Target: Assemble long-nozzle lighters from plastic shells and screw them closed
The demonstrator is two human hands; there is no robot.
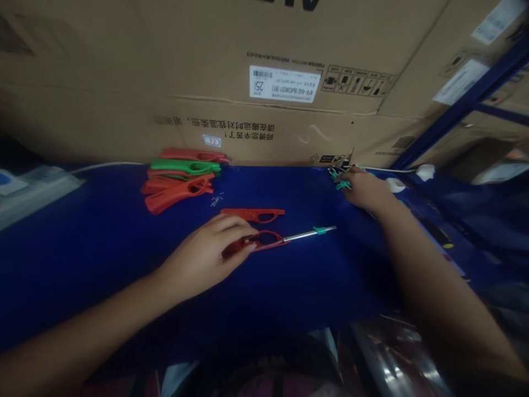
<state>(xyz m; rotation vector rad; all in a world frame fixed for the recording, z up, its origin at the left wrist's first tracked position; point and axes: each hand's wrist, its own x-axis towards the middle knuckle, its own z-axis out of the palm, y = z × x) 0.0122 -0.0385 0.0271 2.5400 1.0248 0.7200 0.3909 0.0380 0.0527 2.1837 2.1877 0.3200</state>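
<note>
My left hand [210, 248] rests on the blue table [82, 248], fingers curled on the red handle of a lighter-like tool [268, 240] whose metal rod with a teal ring [319, 230] points right. Just beyond it lies a separate red handle half [253, 214]. My right hand [363, 188] reaches to the far right by the cardboard wall, fingers closed among small teal and metal parts [339, 177]; what exactly it grips is hard to make out.
A stack of red and green handle shells [182, 179] lies at the back left. Small metal pins [216, 199] lie beside it. Large cardboard boxes [264, 82] wall off the back. White objects [425, 172] sit far right. A blue shelf post [463, 105] rises at right.
</note>
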